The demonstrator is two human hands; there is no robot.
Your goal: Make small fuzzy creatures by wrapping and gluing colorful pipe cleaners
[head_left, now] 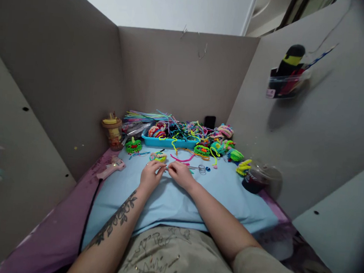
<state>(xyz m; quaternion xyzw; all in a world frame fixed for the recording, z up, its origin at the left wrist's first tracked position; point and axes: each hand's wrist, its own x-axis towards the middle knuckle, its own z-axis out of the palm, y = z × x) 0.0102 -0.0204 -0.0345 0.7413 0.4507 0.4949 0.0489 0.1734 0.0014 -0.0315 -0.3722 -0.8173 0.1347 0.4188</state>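
Blue cloth [169,203], L hand [151,176] beside R hand [181,174] mid-cloth, tray [168,143] far edge

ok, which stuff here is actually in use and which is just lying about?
In use: left hand, right hand, close together on the light blue cloth; anything held is too small to tell.
Lying about: pink glue gun, blue tray of pipe cleaners, green pipe-cleaner figure, domed-lid cup, metal rings.

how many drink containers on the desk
2. A clear bottle with a yellow lid stands at the left, left of the blue tray; a clear plastic cup of dark drink sits at the right edge of the light blue cloth. The pipe-cleaner pile may hide others.
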